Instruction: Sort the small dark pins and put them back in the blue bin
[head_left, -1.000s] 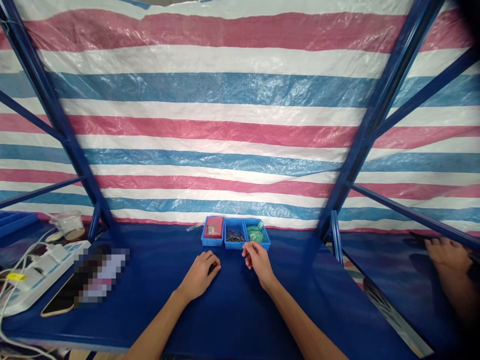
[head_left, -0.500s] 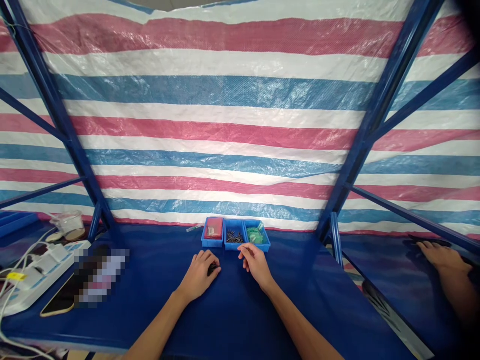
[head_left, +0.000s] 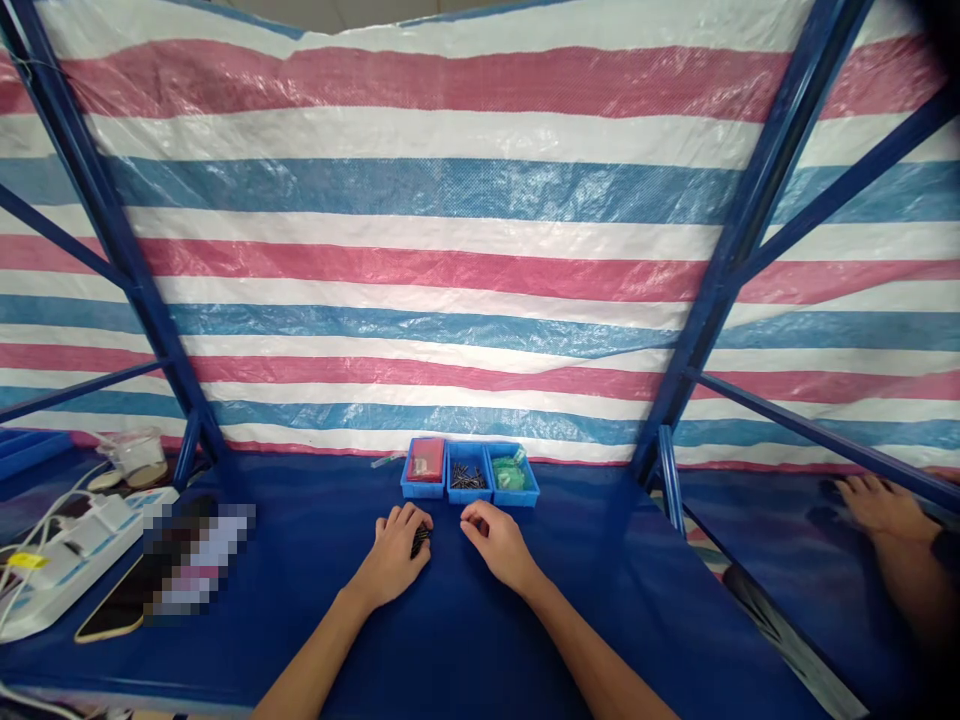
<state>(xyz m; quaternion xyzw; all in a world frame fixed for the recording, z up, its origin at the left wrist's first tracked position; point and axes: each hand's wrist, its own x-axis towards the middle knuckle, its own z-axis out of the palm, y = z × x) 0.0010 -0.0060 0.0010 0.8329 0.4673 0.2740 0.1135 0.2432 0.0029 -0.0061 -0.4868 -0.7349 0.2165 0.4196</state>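
Observation:
My left hand (head_left: 395, 553) rests on the blue tabletop, fingers curled round several dark screws (head_left: 421, 540) that show beside the thumb. My right hand (head_left: 495, 540) is a short way to its right, just in front of the bins, with thumb and fingertips pinched together. Whatever the pinch holds is too small to make out. Beyond the hands stand three small blue bins in a row. A red packet (head_left: 426, 460) fills the left bin, loose dark screws (head_left: 468, 477) lie in the middle bin (head_left: 471, 496), and green plastic bags (head_left: 510, 474) sit in the right one.
A white power strip (head_left: 90, 545) with plugs and cables lies at the left, beside a phone (head_left: 112, 610) and a clear plastic cup (head_left: 141, 455). Blue metal posts (head_left: 701, 330) frame a striped tarp (head_left: 450, 260). Another person's hand (head_left: 889, 510) is on the right-hand table.
My right hand has moved from the right bin's front edge leftward and nearer to me, closer to my left hand. The left hand has tilted, showing more of the screws.

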